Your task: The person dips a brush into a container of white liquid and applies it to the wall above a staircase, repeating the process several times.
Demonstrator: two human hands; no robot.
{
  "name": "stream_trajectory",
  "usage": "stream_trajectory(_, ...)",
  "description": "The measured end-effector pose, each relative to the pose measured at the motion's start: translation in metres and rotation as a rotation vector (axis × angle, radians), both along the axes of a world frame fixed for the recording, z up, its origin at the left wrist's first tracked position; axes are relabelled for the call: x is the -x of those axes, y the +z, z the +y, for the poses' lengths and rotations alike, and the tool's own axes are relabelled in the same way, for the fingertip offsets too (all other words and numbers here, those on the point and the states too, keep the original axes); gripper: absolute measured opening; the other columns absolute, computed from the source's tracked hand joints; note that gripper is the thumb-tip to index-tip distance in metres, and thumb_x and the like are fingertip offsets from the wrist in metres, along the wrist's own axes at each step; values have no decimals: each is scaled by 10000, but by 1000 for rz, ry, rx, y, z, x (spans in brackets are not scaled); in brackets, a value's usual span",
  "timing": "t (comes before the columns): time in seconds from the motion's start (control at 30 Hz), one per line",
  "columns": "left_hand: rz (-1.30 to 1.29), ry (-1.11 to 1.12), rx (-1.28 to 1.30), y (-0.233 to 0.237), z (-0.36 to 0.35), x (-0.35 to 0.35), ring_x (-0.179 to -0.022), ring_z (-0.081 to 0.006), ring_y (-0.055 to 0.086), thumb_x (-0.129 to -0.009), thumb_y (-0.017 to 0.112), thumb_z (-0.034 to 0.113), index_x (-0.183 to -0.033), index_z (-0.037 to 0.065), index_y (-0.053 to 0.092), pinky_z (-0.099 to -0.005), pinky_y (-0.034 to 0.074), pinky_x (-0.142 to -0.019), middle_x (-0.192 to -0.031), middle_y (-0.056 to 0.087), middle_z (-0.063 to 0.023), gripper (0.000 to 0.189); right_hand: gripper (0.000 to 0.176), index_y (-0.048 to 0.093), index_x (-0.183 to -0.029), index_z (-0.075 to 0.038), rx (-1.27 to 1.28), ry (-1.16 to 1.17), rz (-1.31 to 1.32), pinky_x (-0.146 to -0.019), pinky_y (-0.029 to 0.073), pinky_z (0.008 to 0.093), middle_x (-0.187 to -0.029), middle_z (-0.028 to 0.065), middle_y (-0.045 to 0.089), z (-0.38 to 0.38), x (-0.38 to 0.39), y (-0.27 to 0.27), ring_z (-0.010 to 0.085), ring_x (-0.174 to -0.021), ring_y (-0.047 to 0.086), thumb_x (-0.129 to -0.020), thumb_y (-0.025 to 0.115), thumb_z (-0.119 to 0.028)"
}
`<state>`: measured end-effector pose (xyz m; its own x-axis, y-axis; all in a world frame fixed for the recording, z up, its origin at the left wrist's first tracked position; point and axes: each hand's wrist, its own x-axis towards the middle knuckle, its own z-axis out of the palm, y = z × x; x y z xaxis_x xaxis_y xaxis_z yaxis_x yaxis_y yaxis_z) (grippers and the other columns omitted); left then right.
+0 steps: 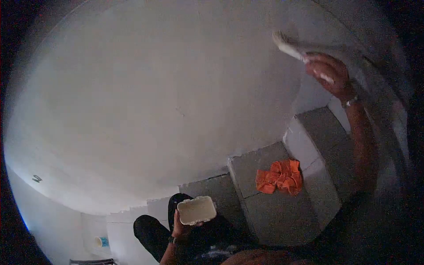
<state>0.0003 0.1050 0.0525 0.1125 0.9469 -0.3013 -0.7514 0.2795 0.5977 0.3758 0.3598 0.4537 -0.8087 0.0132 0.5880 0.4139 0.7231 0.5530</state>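
High on the right, my right hand point(327, 74) is closed around the handle of a paintbrush point(289, 47). The bristles point up and left, right at the pale wall point(168, 88). White paint marks show on the back of this hand. Down in front of my lap, my left hand point(180, 229) grips a rectangular cream-coloured tub point(196, 210) by its side and underside. Pale paint coats the inside of the tub. My dark-trousered knees are just left of it.
A crumpled orange cloth point(280, 177) lies on a grey tiled step point(278, 212) to the right of the tub. The stairs run along the wall's foot, rising to the right. Far down on the lower left stands a small white and blue bucket point(101, 241).
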Motion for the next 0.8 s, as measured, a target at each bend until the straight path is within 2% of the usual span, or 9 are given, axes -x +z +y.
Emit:
stream_trajectory(0.13,-16,-3,4,-7,0,1,-1114,-347,394,-784,305,617,-1271,171,283,-528,441,-768,-1278,332,-112,661,161,586,-899,-65,4,62,58,-718,492,298,-980,92,590,-17,11,15,223,-874,590,-741,615,-72)
stream_trajectory(0.2,-32,6,1,-6,0,-1,-1120,-346,388,-785,308,613,-1271,170,283,-532,440,-766,-1280,328,-116,658,169,585,-898,-58,-242,26,217,-715,494,300,-974,94,591,-8,25,26,223,-871,591,-732,620,-60)
stream_trajectory(0.33,35,-4,26,0,-1,-2,-1127,-348,380,-791,298,609,-1276,173,275,-539,438,-763,-1291,312,-117,652,174,584,-891,-55,-277,69,142,-711,496,300,-976,101,590,-6,40,35,220,-878,590,-723,630,-51)
stream_trajectory(0.4,17,0,16,-8,-3,0,-1127,-349,380,-791,295,611,-1277,174,273,-538,436,-766,-1294,308,-115,655,194,585,-902,-57,-56,96,119,-720,495,309,-978,103,590,3,29,19,216,-881,588,-716,638,-44)
stream_trajectory(0.53,-5,1,11,-7,-5,5,-1129,-349,379,-789,289,616,-1280,176,269,-538,433,-771,-1300,300,-112,660,201,584,-918,-51,-13,186,-55,-723,495,322,-966,105,595,-4,28,12,217,-863,592,-723,630,-39)
stream_trajectory(0.7,-17,-9,5,-4,-5,2,-1130,-349,377,-787,282,623,-1283,178,263,-538,429,-778,-1308,289,-107,666,127,583,-866,-32,-303,-26,137,-712,496,352,-957,121,593,-11,22,49,242,-845,594,-740,603,-29)
stream_trajectory(0.73,-26,-10,0,-2,-7,1,-1130,-349,377,-787,281,624,-1284,179,262,-538,428,-779,-1309,287,-107,667,127,583,-866,-32,-300,-22,137,-712,496,352,-957,121,593,-9,22,46,242,-845,594,-740,603,-29)
stream_trajectory(0.8,-44,-10,-17,-3,-6,2,-1131,-350,376,-786,278,626,-1285,180,260,-538,427,-782,-1312,283,-105,669,103,584,-841,-36,-5,16,63,-722,493,349,-947,120,593,1,20,34,244,-850,592,-741,605,-46)
